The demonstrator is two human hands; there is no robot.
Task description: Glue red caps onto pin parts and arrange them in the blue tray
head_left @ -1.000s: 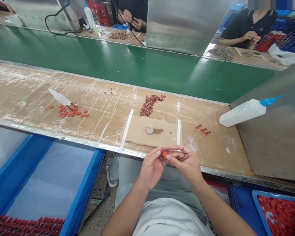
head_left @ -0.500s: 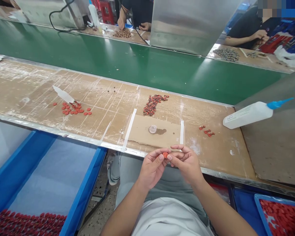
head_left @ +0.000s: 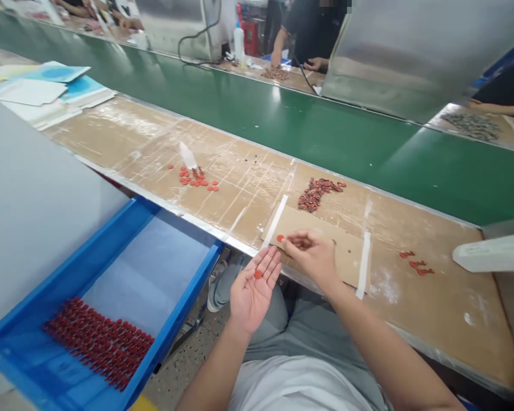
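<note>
My left hand (head_left: 252, 297) lies palm up with its fingers stretched out. A small red disc (head_left: 257, 274) rests loose at the base of those fingers. Between the thumb and fingertips of my right hand (head_left: 310, 257) another red disc (head_left: 280, 238) is pinched, just above the left fingertips. Under and behind the right hand is a cardboard sheet (head_left: 351, 268) held by white tape strips; the hand hides part of it. A pile of small red and dark parts (head_left: 319, 194) lies beyond this sheet.
Loose red discs (head_left: 197, 181) lie to the left beside a translucent pointed piece (head_left: 187, 156). Several red parts (head_left: 417, 264) and a white bottle (head_left: 492, 252) are at right. A blue tray (head_left: 192, 279) holds rows of red parts. Beyond the green belt (head_left: 257, 123), a person's hand (head_left: 276, 57) works.
My hands have come apart from a shared hold on a red piece. The left has opened flat; the right has moved forward over the cardboard, pinching a disc. The view has turned left.
</note>
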